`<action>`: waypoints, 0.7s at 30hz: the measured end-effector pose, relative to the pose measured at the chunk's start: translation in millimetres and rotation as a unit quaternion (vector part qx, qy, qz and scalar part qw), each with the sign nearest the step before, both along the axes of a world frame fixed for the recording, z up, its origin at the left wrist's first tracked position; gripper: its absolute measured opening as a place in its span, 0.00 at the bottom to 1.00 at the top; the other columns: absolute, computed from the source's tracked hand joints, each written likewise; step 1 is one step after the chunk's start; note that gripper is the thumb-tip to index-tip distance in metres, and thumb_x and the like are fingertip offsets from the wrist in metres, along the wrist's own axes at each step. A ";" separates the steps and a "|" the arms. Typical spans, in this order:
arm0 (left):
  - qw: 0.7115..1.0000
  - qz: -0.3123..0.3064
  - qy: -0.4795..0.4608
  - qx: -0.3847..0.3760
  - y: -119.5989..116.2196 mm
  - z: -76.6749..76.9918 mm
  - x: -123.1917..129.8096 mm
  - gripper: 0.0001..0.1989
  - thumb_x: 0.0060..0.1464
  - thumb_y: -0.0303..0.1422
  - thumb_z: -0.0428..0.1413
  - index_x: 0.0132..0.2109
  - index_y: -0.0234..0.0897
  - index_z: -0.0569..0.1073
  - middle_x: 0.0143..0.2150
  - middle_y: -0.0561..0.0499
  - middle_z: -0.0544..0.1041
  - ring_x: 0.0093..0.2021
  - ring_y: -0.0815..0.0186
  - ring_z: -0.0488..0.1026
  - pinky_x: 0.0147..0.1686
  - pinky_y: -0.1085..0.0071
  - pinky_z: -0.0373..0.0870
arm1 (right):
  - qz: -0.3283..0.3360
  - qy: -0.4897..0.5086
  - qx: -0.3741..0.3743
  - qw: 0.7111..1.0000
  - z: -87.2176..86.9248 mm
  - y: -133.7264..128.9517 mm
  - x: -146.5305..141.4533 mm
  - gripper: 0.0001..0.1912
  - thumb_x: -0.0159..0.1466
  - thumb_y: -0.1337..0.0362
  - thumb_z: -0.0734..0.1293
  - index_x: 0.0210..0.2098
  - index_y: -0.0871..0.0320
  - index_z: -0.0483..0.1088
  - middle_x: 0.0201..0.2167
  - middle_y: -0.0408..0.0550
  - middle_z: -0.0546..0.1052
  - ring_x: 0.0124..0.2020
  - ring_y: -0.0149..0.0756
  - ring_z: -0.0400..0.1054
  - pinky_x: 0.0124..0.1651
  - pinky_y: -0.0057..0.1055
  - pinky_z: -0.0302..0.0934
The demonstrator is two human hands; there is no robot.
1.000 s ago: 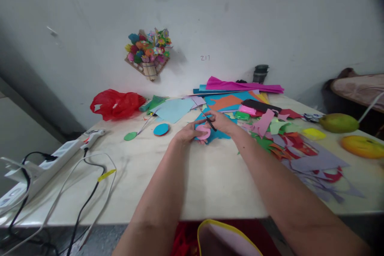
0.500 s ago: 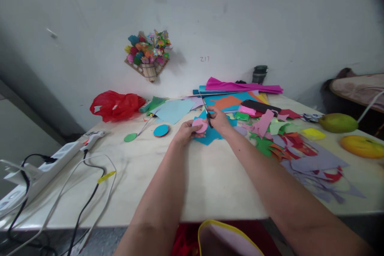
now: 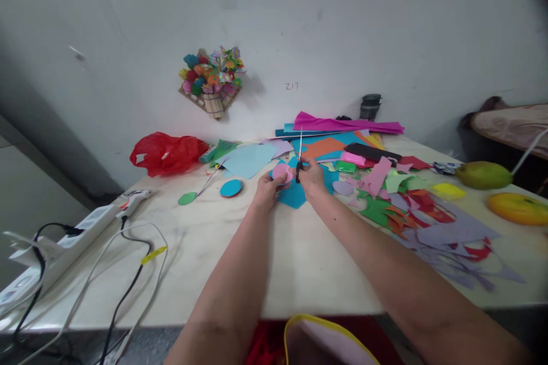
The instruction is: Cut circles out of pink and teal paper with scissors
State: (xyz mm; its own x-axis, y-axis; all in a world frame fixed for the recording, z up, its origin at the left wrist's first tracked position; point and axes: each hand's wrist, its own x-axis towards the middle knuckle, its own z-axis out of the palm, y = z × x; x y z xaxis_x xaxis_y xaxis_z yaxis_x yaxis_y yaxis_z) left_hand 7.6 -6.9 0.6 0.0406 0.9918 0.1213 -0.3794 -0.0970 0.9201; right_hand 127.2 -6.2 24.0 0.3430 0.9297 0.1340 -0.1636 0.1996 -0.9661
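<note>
My left hand pinches a round piece of pink paper over the middle of the table. To its right, my right hand is closed on the dark handles of a pair of scissors, whose narrow blades point toward the wall. The blades stand a little apart from the pink paper. Beneath both hands lies a sheet of blue paper. A blue paper disc and a green disc rest left of my left hand.
Paper scraps are heaped at the right, near two mangoes. A red plastic bag sits at the back left. A power strip with cables runs along the left edge. Magenta paper lies by the wall.
The scissors have swung from leaning left to pointing straight toward the wall. My right hand has shifted slightly right, and my left hand has turned the pink paper a little.
</note>
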 end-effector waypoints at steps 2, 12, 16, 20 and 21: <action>1.000 0.003 -0.004 0.000 0.5 -0.7 1.3 0.24 0.26 0.39 0.72 0.32 0.32 0.76 0.28 0.50 0.77 0.25 0.69 0.72 0.28 0.72 0.72 | -0.006 0.006 0.002 1.000 0.2 -1.1 -1.4 0.21 0.45 0.63 0.71 0.39 0.57 0.68 0.26 0.41 0.77 0.30 0.38 0.73 0.30 0.31 0.65; 0.998 0.042 -0.025 -0.024 1.6 -2.3 3.6 0.21 0.34 0.40 0.70 0.34 0.32 0.76 0.29 0.50 0.78 0.29 0.67 0.74 0.28 0.73 0.71 | 0.018 0.005 0.003 1.000 -2.3 0.7 -1.3 0.21 0.47 0.59 0.73 0.39 0.56 0.67 0.27 0.43 0.76 0.30 0.38 0.73 0.31 0.32 0.66; 0.997 0.053 -0.030 -0.040 3.3 -2.1 -0.6 0.19 0.35 0.38 0.70 0.34 0.32 0.76 0.29 0.49 0.78 0.29 0.67 0.75 0.28 0.73 0.72 | 0.048 -0.021 -0.007 0.999 -0.2 1.4 3.8 0.19 0.49 0.57 0.73 0.37 0.56 0.66 0.23 0.41 0.73 0.24 0.35 0.71 0.24 0.28 0.61; 0.997 0.054 -0.036 -0.035 5.5 -1.2 -4.6 0.18 0.36 0.37 0.70 0.34 0.32 0.75 0.30 0.48 0.78 0.31 0.65 0.77 0.30 0.72 0.74 | 0.088 -0.052 -0.045 0.994 6.0 -1.6 14.0 0.18 0.50 0.58 0.73 0.36 0.56 0.66 0.20 0.41 0.73 0.18 0.31 0.68 0.17 0.24 0.49; 0.998 0.052 -0.033 -0.034 5.8 -0.9 -5.4 0.18 0.37 0.37 0.70 0.34 0.32 0.75 0.30 0.47 0.78 0.31 0.64 0.78 0.29 0.72 0.74 | 0.100 -0.068 -0.054 0.991 7.1 -2.0 17.0 0.17 0.51 0.58 0.73 0.36 0.56 0.67 0.19 0.40 0.72 0.17 0.31 0.67 0.16 0.24 0.47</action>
